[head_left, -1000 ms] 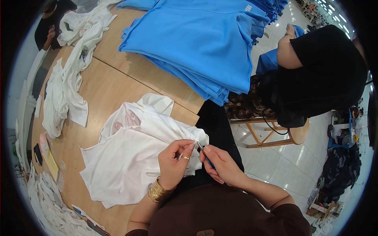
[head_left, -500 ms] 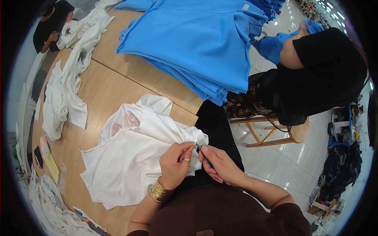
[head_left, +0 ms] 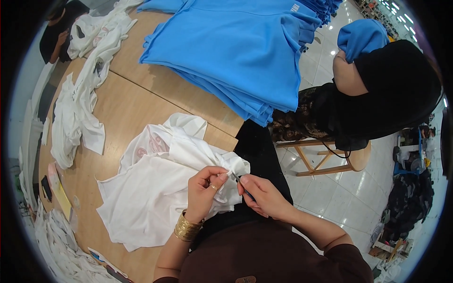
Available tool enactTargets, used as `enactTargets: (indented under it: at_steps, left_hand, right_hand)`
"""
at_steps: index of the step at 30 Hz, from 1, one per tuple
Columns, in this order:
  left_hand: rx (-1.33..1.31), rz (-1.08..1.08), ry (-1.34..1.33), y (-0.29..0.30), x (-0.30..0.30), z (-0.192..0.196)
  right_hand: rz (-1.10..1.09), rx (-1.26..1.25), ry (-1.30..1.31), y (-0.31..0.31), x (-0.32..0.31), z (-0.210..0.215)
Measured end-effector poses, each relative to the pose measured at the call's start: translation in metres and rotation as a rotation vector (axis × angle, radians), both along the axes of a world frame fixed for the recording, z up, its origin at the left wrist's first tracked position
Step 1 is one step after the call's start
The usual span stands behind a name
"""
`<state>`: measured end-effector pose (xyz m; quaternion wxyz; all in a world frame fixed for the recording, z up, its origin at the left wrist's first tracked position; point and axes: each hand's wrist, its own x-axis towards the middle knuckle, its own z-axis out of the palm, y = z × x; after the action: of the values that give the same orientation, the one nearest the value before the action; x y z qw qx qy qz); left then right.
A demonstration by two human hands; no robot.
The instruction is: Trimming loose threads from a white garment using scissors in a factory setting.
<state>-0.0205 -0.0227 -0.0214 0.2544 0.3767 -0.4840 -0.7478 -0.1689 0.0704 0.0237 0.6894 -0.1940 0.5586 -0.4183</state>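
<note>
Head view shows the white garment [head_left: 155, 198] lying crumpled at the bench [head_left: 137, 108] edge — soft, light, limp cloth (best pinched at a fold) — its bunched corner nipped by the left hand [head_left: 205, 188], the right hand [head_left: 262, 195] closed on a small thin tool [head_left: 236, 178].

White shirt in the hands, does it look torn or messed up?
Not torn, as far as can be seen. The white shirt is bunched where the left hand pinches it, and the right hand holds a thin tool against the fabric.
</note>
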Motion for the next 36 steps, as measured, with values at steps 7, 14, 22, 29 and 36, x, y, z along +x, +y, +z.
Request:
enactTargets:
  at_steps: [7, 14, 22, 29, 36]
  left_hand:
    - [-0.094, -0.054, -0.023, -0.001, 0.001, 0.001]
    - [-0.178, -0.092, -0.073, -0.001, 0.001, 0.003]
    - [-0.021, -0.101, 0.012, 0.000, 0.004, 0.004]
    - [-0.149, -0.092, -0.019, -0.005, 0.009, 0.010]
    - [-0.380, -0.256, -0.294, -0.022, 0.026, 0.030]
  right_hand:
    - [0.033, 0.035, -0.046, -0.001, -0.004, 0.006]
    - [-0.027, 0.061, -0.145, 0.000, -0.001, 0.005]
    - [-0.325, -0.111, 0.110, -0.006, -0.007, -0.009]
    - [-0.053, -0.189, 0.375, -0.015, -0.009, -0.015]
    - [0.058, -0.335, 0.747, -0.022, -0.031, -0.008]
